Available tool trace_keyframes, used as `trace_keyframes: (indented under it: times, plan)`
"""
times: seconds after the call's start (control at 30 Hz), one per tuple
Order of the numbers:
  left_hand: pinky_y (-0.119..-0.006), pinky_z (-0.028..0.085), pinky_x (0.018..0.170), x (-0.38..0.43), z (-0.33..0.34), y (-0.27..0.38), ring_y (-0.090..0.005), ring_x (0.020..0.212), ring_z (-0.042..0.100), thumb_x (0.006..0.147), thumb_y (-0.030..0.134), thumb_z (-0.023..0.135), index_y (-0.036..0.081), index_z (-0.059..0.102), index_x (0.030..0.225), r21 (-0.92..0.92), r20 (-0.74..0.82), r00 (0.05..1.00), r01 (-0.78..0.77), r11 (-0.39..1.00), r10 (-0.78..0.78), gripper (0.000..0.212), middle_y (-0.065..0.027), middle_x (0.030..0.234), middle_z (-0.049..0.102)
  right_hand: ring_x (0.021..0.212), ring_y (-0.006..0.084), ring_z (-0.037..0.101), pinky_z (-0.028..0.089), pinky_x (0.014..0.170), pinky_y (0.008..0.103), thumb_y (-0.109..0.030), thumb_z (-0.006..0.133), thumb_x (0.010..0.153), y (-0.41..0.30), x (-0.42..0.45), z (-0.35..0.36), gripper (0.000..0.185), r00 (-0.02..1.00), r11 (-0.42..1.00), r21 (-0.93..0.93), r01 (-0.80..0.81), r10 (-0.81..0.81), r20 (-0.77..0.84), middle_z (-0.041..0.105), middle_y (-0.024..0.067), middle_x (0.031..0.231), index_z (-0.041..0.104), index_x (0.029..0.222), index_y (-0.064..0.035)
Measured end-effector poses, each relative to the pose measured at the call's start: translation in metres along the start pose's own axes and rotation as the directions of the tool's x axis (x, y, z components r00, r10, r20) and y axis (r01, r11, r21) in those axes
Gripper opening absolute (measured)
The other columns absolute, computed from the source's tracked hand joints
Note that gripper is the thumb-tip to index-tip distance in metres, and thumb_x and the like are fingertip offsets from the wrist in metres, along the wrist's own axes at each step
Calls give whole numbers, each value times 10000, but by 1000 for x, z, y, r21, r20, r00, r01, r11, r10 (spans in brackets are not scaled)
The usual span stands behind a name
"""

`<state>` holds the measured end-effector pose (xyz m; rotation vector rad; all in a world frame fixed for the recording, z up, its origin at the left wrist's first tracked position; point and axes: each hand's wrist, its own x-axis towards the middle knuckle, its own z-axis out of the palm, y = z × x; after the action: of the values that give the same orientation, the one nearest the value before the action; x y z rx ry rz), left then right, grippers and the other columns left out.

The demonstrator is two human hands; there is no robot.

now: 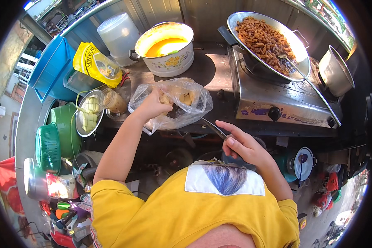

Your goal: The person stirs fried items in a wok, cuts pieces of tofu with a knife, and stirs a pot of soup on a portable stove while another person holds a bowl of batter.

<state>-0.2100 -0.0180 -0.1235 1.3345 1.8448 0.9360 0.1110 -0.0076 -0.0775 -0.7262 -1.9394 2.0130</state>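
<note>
My left hand (156, 104) reaches into the opening of a clear plastic bag (186, 119), its fingers on pale yellowish food pieces (186, 98); how firmly it grips them is hidden. In my right hand (238, 142) is the handle of a metal utensil (215, 127), whose far end goes behind or under the bag's right edge. Just behind the bag stands a floral enamel pot (173, 63) with orange liquid. On the gas stove (260, 108) at the right, a wide metal wok (300, 49) holds brown cooked pieces (263, 40), and a long-handled ladle (316, 88) rests in it.
Left of the bag are a glass jar (114, 102), woven leaf pouches (91, 116) in a bowl, a yellow cooking-oil pouch (96, 63), a clear plastic container (119, 37) and a blue basin (51, 65). Green baskets (48, 148) stand farther left. A small saucepan (336, 73) sits far right.
</note>
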Motion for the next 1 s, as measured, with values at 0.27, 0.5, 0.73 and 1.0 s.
trace_keyframes:
  times: [0.27, 0.5, 0.73, 1.0]
  plan:
    - [-212, 481, 770, -28, -30, 28, -109, 845, 567, 841, 119, 579, 62, 526, 1115, -705, 168, 961, 272, 655, -217, 284, -34, 967, 576, 590, 85, 478, 422, 567, 226, -278, 420, 945, 13, 82, 30, 531, 985, 990, -8, 140, -139, 104, 528, 22, 697, 227, 1415, -121]
    - [-266, 438, 871, -39, -29, 21, -136, 940, 568, 873, 209, 582, 84, 531, 1122, -826, 82, 965, 205, 525, -248, 283, -91, 1056, 613, 642, 182, 540, 434, 650, 305, -246, 428, 934, 19, 130, 48, 618, 926, 892, -251, 376, -372, 65, 559, 80, 693, 105, 1428, -64]
    - [-297, 413, 934, -49, -35, 22, -160, 1056, 540, 856, 109, 521, 45, 505, 1188, -913, 124, 985, 160, 374, -119, 338, -73, 1139, 572, 663, 193, 559, 434, 689, 305, -236, 444, 927, 14, 139, 44, 629, 911, 858, -320, 402, -409, 48, 570, 93, 693, 111, 1428, -56]
    - [-288, 427, 925, -50, -30, 20, -150, 1054, 541, 860, 137, 557, 40, 480, 1227, -915, 102, 992, 125, 383, -79, 388, -57, 1141, 569, 722, 307, 576, 431, 679, 367, -289, 459, 916, 11, 136, 45, 630, 915, 852, -357, 384, -402, 25, 580, 170, 773, 164, 1413, -39]
